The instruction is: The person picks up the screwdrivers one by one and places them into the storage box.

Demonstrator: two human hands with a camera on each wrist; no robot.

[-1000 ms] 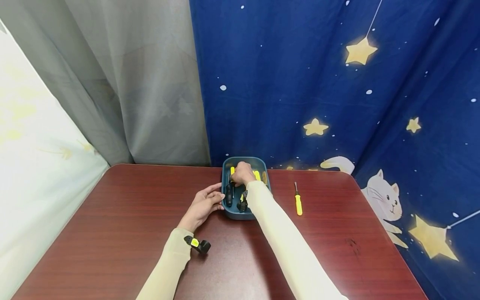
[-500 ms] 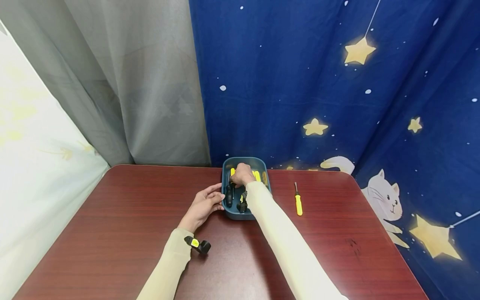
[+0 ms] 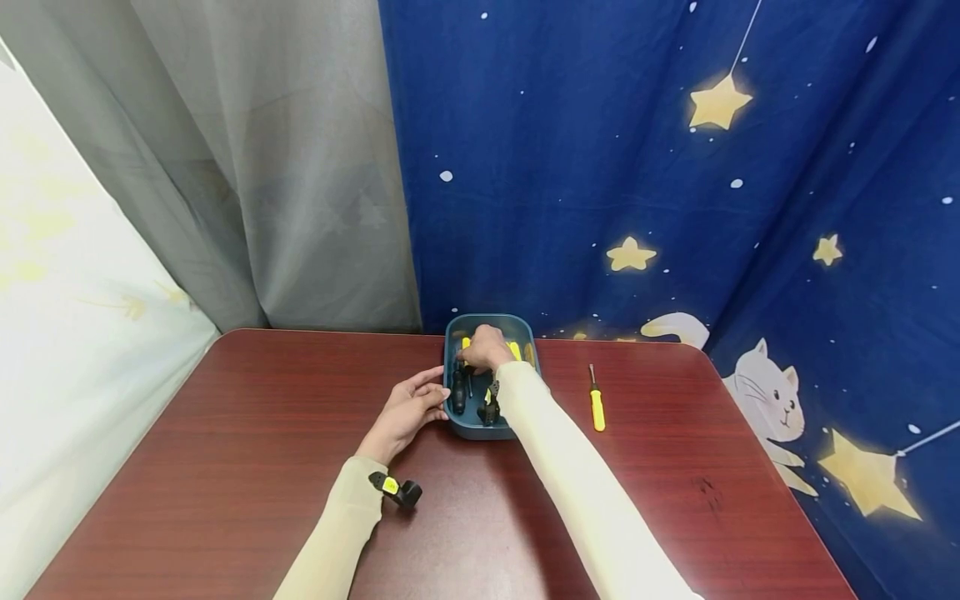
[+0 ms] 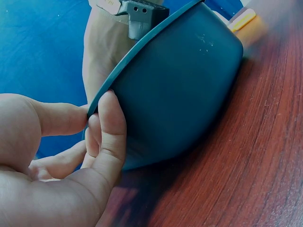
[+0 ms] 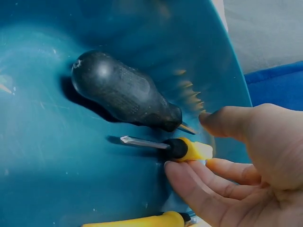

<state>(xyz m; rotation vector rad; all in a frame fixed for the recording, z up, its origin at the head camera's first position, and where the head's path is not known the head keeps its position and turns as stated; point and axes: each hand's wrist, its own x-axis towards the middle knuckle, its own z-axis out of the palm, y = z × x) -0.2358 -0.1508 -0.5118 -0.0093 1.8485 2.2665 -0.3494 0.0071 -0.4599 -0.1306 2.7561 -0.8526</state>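
A blue-green plastic bin (image 3: 491, 432) sits near the back of the table, holding several screwdrivers. My left hand (image 3: 408, 408) grips its left rim; the left wrist view shows fingers (image 4: 112, 113) against the outer wall and the thumb at the rim. Inside the bin is my right hand (image 3: 487, 348). In the right wrist view, its curved fingers lie right beside the handle of a small yellow-and-black screwdriver (image 5: 191, 150), the thumb apart on the other side. A larger black-handled screwdriver (image 5: 125, 92) lies close alongside, and another yellow handle (image 5: 137, 221) shows at the lower edge.
A yellow-handled screwdriver (image 3: 597, 408) lies on the reddish-brown table (image 3: 300, 442), to the right of the bin. Grey and blue curtains (image 3: 540, 167) hang right behind the table's back edge. The right forearm passes over the bin's front right corner.
My right hand and forearm have shifted slightly to the right within the bin. The left hand, the bin and the screwdriver on the table stay in place.
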